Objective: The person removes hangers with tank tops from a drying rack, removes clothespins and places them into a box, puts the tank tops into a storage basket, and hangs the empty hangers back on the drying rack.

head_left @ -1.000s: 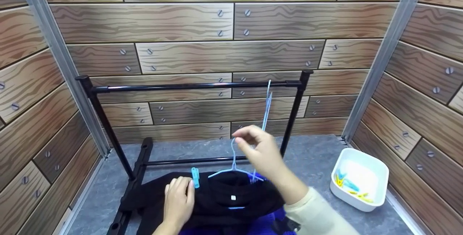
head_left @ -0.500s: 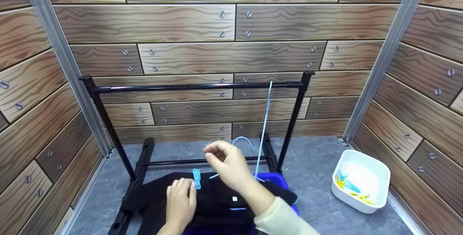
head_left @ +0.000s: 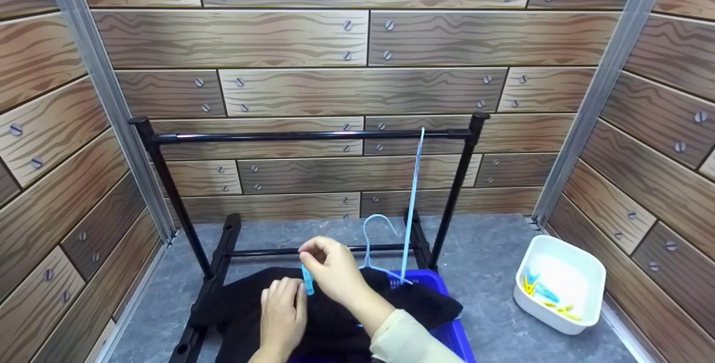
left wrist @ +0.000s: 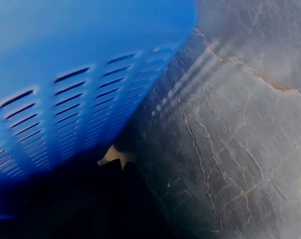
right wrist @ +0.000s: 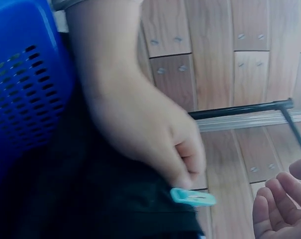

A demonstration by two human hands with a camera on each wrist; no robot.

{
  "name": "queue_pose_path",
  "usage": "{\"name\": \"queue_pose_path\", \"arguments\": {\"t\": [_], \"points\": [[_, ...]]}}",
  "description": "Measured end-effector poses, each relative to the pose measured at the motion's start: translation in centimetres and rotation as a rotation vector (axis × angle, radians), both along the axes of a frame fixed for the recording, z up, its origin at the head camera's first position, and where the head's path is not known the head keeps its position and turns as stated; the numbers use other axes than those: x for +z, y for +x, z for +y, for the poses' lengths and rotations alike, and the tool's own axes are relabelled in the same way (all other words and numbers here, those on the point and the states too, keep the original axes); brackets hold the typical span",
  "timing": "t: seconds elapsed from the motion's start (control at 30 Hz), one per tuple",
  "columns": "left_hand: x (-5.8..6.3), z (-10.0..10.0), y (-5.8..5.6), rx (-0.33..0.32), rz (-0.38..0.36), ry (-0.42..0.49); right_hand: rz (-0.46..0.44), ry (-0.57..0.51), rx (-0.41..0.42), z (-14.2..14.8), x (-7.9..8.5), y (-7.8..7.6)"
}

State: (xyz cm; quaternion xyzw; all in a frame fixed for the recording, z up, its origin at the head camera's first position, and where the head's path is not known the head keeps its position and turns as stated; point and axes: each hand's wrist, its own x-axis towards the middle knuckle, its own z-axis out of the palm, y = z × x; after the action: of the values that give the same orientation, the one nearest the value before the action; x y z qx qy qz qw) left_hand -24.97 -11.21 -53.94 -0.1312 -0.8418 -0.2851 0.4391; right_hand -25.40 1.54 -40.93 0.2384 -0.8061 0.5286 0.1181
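Note:
My left hand [head_left: 289, 290] rests on a black garment [head_left: 246, 310] draped over a blue basket [head_left: 447, 332]. Its fingers pinch a small blue clothespin [head_left: 307, 282] at the garment's edge. The right wrist view shows the same hand [right wrist: 182, 167] with the clothespin [right wrist: 192, 197] sticking out below its fingertips. My right hand [head_left: 313, 251] hovers just above the clothespin with fingers loosely curled. In the right wrist view my right hand [right wrist: 277, 206] holds nothing and stays a short gap from the clip. A light-blue hanger [head_left: 373, 237] pokes out of the garment's neck.
A black clothes rack [head_left: 301, 137] stands behind the basket, with another light-blue hanger [head_left: 413, 195] hanging edge-on from its rail. A white bin [head_left: 575, 251] with several coloured pegs sits at the right on the grey floor [left wrist: 240, 124]. Wood-pattern walls enclose three sides.
My right hand has let go of the hanger hook and come down and left to the clothespin. The hanger on the rail has stopped swinging. My left hand has stayed put.

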Motion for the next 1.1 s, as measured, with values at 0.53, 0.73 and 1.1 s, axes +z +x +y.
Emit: {"name": "queue_pose_path", "arguments": {"t": [0.53, 0.73, 1.1], "points": [[-0.2, 0.2, 0.3, 0.012, 0.017, -0.017, 0.208, 0.430, -0.149, -0.6, -4.0, -1.5], [-0.2, 0.1, 0.2, 0.008, 0.037, -0.017, 0.260, 0.526, -0.198, -0.3, -3.7, -1.3], [-0.1, 0.0, 0.0, 0.005, 0.058, -0.033, 0.219, 0.545, -0.170, -0.2, -3.8, -1.4]]}}
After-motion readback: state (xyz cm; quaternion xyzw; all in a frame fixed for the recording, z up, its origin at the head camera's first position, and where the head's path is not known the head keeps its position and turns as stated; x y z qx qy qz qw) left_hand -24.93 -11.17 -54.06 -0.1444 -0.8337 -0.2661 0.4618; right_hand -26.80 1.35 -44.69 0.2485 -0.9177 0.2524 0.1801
